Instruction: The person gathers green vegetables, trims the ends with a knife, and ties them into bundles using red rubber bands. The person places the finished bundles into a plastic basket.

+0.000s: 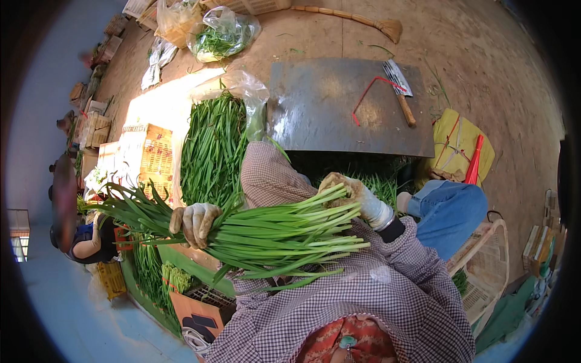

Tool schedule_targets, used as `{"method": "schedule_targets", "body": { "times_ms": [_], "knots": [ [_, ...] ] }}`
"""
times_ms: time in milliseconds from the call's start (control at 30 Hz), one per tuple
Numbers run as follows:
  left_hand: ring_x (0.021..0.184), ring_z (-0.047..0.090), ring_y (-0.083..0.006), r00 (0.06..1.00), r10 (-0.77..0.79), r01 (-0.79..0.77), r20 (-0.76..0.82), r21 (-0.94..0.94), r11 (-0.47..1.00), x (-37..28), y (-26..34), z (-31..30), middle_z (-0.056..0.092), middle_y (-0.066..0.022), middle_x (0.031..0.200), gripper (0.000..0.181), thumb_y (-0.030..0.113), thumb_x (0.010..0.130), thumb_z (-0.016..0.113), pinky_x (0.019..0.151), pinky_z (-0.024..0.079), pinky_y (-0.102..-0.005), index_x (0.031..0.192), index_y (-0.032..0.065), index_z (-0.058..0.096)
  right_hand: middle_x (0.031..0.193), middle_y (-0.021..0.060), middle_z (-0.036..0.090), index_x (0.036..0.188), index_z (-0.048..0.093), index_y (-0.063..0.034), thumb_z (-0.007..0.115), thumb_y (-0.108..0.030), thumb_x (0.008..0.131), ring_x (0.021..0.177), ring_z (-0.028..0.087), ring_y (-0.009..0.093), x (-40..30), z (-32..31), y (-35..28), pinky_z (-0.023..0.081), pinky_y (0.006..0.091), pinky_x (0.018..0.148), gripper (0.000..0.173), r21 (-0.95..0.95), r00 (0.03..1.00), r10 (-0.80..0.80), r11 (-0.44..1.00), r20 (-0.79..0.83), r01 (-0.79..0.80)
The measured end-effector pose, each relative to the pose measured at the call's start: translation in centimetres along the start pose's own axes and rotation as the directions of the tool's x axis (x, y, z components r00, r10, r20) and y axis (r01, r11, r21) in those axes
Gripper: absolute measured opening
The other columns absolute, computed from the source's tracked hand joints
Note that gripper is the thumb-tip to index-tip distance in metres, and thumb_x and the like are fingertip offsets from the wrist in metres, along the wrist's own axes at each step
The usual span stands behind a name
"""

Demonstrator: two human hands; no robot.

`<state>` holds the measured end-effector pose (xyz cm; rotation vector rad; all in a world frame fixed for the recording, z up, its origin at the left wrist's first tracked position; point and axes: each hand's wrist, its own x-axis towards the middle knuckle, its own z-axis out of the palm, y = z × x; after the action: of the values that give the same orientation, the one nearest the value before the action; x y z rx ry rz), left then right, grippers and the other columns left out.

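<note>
My left hand (195,225), in a soiled glove, is closed around a large bunch of green leafy stalks, likely garlic chives (272,231), near its leafy end. The pale stem ends fan out to the right across my lap. There my right hand (358,197), also gloved, is at the upper pale stems with its fingers curled; whether it grips any of them is hard to tell. Beyond my knee, more long green leaves (213,149) lie in a pile lined with clear plastic. A cleaver with a wooden handle (405,109) and a red tie (363,100) rest on a dark metal board (317,109).
A yellow sack (447,145) with red strips lies right of the board. Plastic crates (156,156) stand at the left, another (485,263) at the lower right. Tied bundles (174,279) lie lower left, near another person (91,240). A straw broom (386,28) lies on the floor.
</note>
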<state>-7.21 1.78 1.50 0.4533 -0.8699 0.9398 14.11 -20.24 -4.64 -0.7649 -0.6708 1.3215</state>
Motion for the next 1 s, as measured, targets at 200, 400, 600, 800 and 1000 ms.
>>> {"method": "schedule_targets", "body": {
  "times_ms": [200,400,600,800,1000],
  "knots": [
    [0.064,0.062,-0.0132,0.988,0.065,-0.068,0.142,0.019,0.997,0.5,0.3,0.1,0.064,-0.0020,0.066,0.025,0.003,0.084,0.060,0.084,0.051,-0.0284,0.108,0.0021,0.052,0.101,0.0065,0.060,0.091,0.064,-0.0001,0.059,-0.014,0.088,0.095,0.056,0.017,-2.3,-4.6,1.0,0.045,0.0297,0.087,0.015,-0.202,0.879,-0.266,0.959,-0.395,0.200],
    [0.063,0.062,-0.0144,0.998,-0.027,0.026,0.057,0.020,0.999,0.0,0.1,-0.7,0.062,-0.0025,0.065,0.022,0.004,0.087,0.054,0.085,0.050,-0.0290,0.109,0.0010,0.052,0.122,0.0109,0.058,0.115,0.060,0.0007,0.065,-0.017,0.085,0.111,0.054,0.019,-0.4,-1.5,-1.1,0.042,0.0313,0.098,0.035,0.044,0.984,0.178,0.983,0.013,-0.179],
    [0.060,0.060,-0.0136,0.999,-0.021,0.021,-0.042,-0.003,1.000,-0.1,-1.0,0.3,0.061,-0.0016,0.063,0.015,0.005,0.092,0.049,0.084,0.050,-0.0292,0.106,0.0016,0.052,0.114,0.0120,0.061,0.112,0.061,0.0011,0.067,-0.008,0.082,0.101,0.059,0.019,1.9,0.9,-0.5,0.048,0.0297,0.091,0.031,0.151,0.991,0.022,0.988,0.129,-0.042],
    [0.062,0.061,-0.0151,0.999,-0.034,0.034,0.014,0.017,0.999,-0.6,-0.3,-0.4,0.063,-0.0032,0.065,0.018,0.004,0.092,0.045,0.083,0.049,-0.0296,0.109,0.0014,0.052,0.106,0.0112,0.061,0.102,0.061,-0.0017,0.066,-0.014,0.082,0.095,0.060,0.020,0.9,2.0,0.3,0.050,0.0311,0.084,0.024,0.333,0.996,0.007,0.943,-0.088,0.023],
    [0.067,0.063,-0.0153,0.988,0.025,-0.029,0.155,0.023,0.999,0.3,1.5,-0.8,0.064,-0.0016,0.067,0.029,0.002,0.085,0.059,0.092,0.048,-0.0295,0.112,0.0021,0.050,0.104,0.0086,0.063,0.113,0.059,-0.0019,0.060,-0.018,0.089,0.094,0.059,0.014,-3.3,-5.7,-0.2,0.049,0.0305,0.086,0.030,-0.047,0.975,-0.053,0.998,-0.218,0.044]
  ]
}}
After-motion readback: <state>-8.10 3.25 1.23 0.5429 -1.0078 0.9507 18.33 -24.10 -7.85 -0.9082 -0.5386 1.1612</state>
